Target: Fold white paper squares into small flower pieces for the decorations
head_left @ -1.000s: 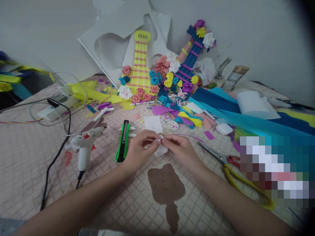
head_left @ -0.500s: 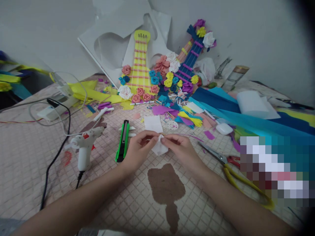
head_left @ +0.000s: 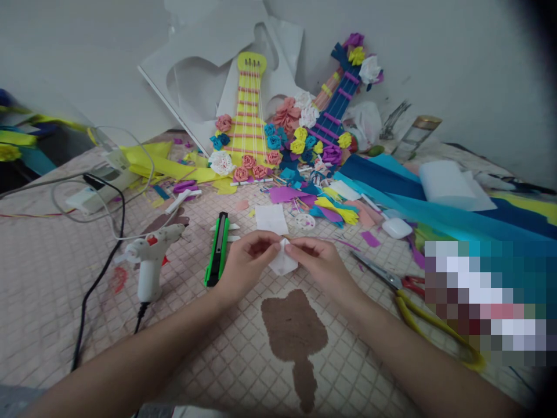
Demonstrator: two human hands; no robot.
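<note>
A small piece of white paper [head_left: 283,265] is pinched between my two hands above the middle of the table. My left hand [head_left: 250,258] grips its left side with thumb and fingers, and my right hand [head_left: 317,261] pinches the right side. The paper's lower part hangs down in a point-sided flap; its upper edge is hidden by my fingertips. Just beyond my hands lies a flat white paper square [head_left: 270,219]. Left of my left hand rests a green box cutter [head_left: 216,249], and scissors with yellow and red handles [head_left: 394,281] lie right of my right hand.
A white glue gun [head_left: 150,267] with a black cord stands at left, near a power strip [head_left: 89,194]. Decorated yellow [head_left: 248,119] and blue [head_left: 335,110] paper guitars lean at the back. Coloured paper scraps [head_left: 293,194], blue crepe sheets [head_left: 378,180] and a glass jar [head_left: 415,139] lie around.
Almost nothing differs. My hands keep their pinch on the white paper in nearly the same place.
</note>
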